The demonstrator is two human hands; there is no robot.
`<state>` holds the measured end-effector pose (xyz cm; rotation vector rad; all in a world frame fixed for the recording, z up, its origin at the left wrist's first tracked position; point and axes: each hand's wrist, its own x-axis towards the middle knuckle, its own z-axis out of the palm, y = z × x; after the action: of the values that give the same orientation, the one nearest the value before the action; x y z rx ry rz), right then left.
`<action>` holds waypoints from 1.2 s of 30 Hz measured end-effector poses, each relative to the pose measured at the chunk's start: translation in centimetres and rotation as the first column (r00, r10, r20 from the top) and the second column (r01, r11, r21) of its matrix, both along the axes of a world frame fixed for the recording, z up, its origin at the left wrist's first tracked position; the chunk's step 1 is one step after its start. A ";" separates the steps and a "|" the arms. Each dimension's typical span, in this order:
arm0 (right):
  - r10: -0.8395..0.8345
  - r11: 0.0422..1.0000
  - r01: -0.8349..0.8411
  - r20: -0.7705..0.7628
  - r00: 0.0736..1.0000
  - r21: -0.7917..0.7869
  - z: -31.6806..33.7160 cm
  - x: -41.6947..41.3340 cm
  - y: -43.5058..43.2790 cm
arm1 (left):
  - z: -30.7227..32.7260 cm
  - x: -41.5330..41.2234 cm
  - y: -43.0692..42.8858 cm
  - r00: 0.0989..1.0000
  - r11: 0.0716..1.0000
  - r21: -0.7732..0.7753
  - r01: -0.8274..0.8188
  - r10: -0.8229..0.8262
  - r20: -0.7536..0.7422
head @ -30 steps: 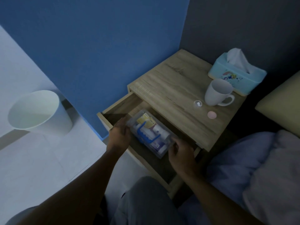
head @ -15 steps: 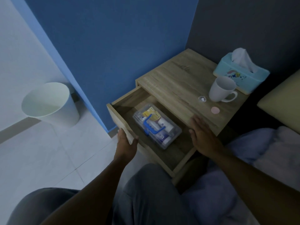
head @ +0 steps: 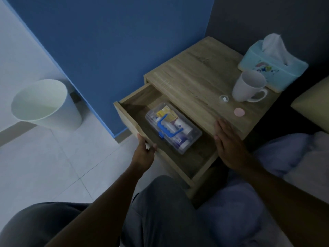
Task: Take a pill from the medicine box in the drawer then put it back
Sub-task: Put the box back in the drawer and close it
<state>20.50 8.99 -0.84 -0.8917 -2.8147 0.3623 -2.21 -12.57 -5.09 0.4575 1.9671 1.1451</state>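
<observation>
From the head view, the drawer [head: 142, 111] of the wooden nightstand stands pulled well out, and the medicine box [head: 173, 127] lies flat on its floor. The box sits roughly midway between the drawer's two side walls, with its long axis running along the direction the drawer slides, slanting from the nightstand's opening toward the person.

The left hand [head: 145, 152] is on the drawer's front panel, near the panel's left end; its fingers [head: 140, 138] curl over the outer face and the thumb hooks over the top edge, so it is closed lightly on the panel. The box lies just beyond this hand, inside the drawer and touching neither hand. The right hand [head: 229, 145] is spread flat, fingers straight and slightly apart, holding nothing; it hovers at the front edge of the tabletop [head: 195, 77], above the drawer's right side (whether the palm actually rests on the wood cannot be told). The left hand looks the nearer to the drawer front, so pushing it shut would likely fall to that hand.

The box is clear hard plastic with rounded corners and a blue handle [head: 168, 128] across its lid; tubes and yellow packets show through. The drawer and tabletop are pale wood-grain board, matte and square-edged. On the tabletop, behind the drawer, stand a smooth white mug [head: 246, 86], a small clear cap [head: 224, 98] with something white inside, a flat pink disc [head: 239, 112] and a pale blue tissue box [head: 272, 68].
</observation>
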 end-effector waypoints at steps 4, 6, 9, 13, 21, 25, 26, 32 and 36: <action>-0.019 1.000 0.019 0.009 1.000 -0.015 -0.5 0.3 0.2 | -0.2 0.3 2.4 1.000 1.000 0.026 -0.013 0.012 0.019; -0.011 1.000 0.011 0.010 1.000 -0.019 -0.8 0.3 0.4 | -0.3 0.4 3.8 1.000 0.999 0.035 -0.005 0.005 0.019; 0.006 1.000 -0.006 -0.014 1.000 -0.006 -0.9 0.2 0.5 | -0.3 0.6 5.6 1.000 0.999 0.053 0.001 -0.002 0.020; -0.003 1.000 0.002 -0.054 0.999 -0.020 -1.1 0.2 0.7 | -0.3 0.8 8.2 0.999 0.998 0.059 0.010 -0.012 0.032; -0.009 0.999 0.006 -0.106 0.994 -0.035 -0.9 0.2 0.7 | -0.8 1.4 12.9 0.999 0.996 0.086 0.004 -0.008 0.045; -0.024 0.998 0.019 -0.103 0.994 -0.054 -0.7 0.2 0.5 | -1.2 2.1 14.8 0.999 0.992 0.123 -0.029 0.026 0.023; -0.029 0.998 0.023 -0.098 0.995 -0.060 -0.7 0.2 0.5 | -1.4 2.2 15.1 0.999 0.991 0.129 -0.037 0.034 0.024; -0.040 0.998 0.036 -0.082 0.996 -0.054 -1.1 0.2 0.6 | -2.8 2.9 16.1 0.980 0.970 0.205 -0.132 0.097 0.173; -0.038 0.998 0.034 -0.080 0.996 -0.048 -1.3 0.2 0.6 | -2.7 3.1 16.8 0.973 0.962 0.227 -0.150 0.103 0.204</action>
<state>20.73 9.60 -2.18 -0.9144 -2.7238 0.4506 0.87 4.26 -7.83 0.3351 1.7188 1.4639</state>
